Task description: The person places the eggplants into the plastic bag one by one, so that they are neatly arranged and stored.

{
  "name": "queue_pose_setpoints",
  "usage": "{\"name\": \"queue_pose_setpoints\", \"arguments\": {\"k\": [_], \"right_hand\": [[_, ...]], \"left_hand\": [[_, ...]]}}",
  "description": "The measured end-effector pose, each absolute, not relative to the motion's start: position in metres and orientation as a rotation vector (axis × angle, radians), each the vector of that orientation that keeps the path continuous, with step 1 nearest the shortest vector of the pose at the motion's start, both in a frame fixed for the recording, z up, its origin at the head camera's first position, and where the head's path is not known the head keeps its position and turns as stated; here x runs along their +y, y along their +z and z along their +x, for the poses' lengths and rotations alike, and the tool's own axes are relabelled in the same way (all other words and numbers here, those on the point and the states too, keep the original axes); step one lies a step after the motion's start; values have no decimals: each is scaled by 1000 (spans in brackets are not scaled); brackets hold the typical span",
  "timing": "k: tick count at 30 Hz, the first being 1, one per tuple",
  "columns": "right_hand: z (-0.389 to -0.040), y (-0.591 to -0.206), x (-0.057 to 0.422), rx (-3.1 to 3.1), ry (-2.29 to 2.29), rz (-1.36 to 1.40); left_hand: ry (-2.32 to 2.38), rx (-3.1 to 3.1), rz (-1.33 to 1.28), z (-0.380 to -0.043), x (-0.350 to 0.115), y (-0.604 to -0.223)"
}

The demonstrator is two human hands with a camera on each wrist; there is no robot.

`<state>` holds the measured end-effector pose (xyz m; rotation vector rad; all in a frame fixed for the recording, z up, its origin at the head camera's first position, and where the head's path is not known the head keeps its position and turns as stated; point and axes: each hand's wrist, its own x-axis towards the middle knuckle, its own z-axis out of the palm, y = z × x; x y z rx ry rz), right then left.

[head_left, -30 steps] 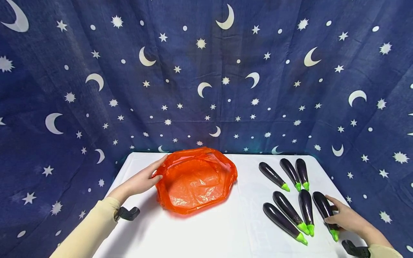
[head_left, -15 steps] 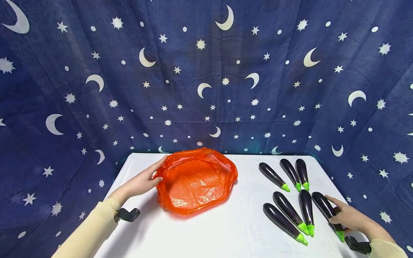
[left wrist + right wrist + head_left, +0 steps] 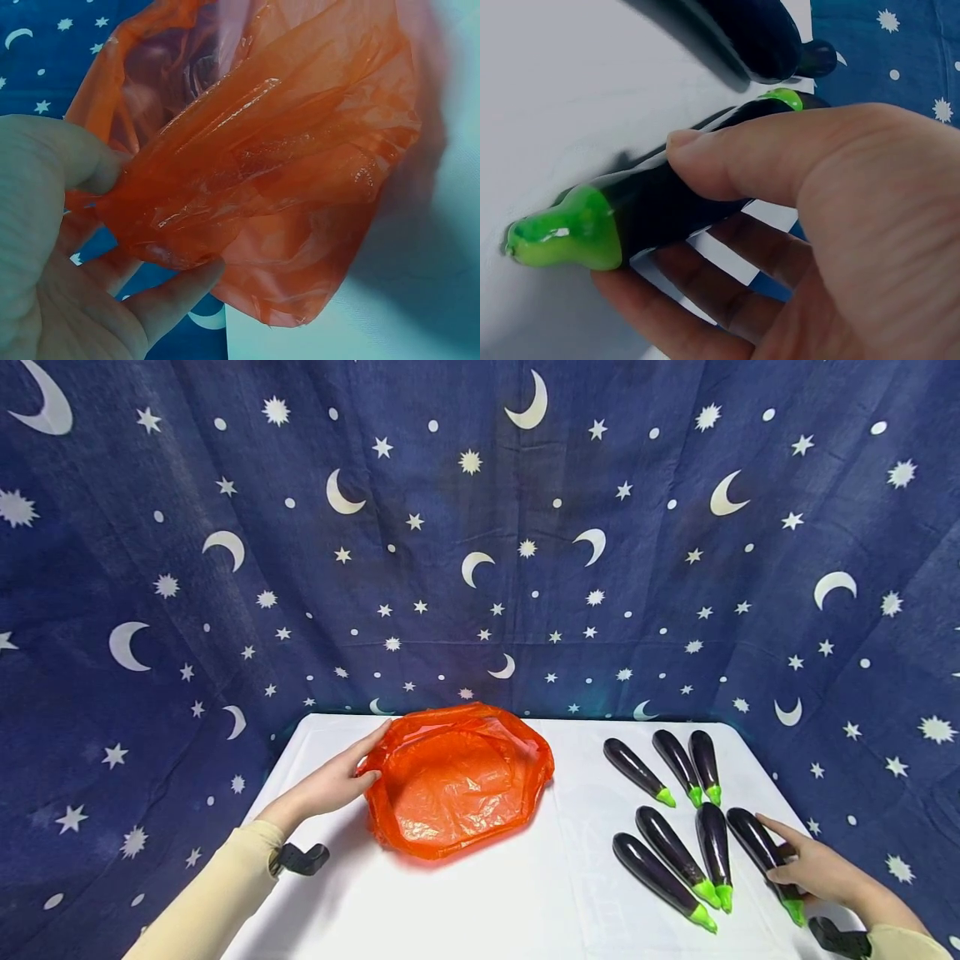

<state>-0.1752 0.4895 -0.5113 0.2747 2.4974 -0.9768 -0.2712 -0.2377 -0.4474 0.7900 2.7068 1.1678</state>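
My left hand (image 3: 333,781) holds the left side of a thin orange plastic bag (image 3: 457,785). The bag sits on the white table with its mouth spread wide. In the left wrist view, the thumb lies at the bag's edge (image 3: 172,217) and the fingers reach behind it. At the right, my right hand (image 3: 821,872) grips a dark eggplant (image 3: 753,842) with a green stem end (image 3: 574,232). Its thumb lies along the near side and the fingers curl underneath in the right wrist view. This eggplant lies slanted at the table, stem end toward me.
Several more eggplants lie left of my right hand: three in a back group (image 3: 675,764) and others in a front group (image 3: 663,877). A blue curtain (image 3: 480,568) with moons and stars hangs behind and beside the white table (image 3: 480,910).
The gripped eggplant's stem end has swung slightly right, with my right hand shifting the same way. Over the last half second both hands look nearly still. The bag keeps its place.
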Motion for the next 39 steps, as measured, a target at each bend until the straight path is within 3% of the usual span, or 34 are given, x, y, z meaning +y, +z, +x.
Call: {"name": "queue_pose_setpoints", "arguments": {"k": [33,39], "right_hand": [[-172,-517,489,2519,-965,280],[-177,-497,485,2633,-883,224]], "left_hand": [[1138,2763,824,-266,-236,-458],[1116,2801,821,-271,-236,-457]]}}
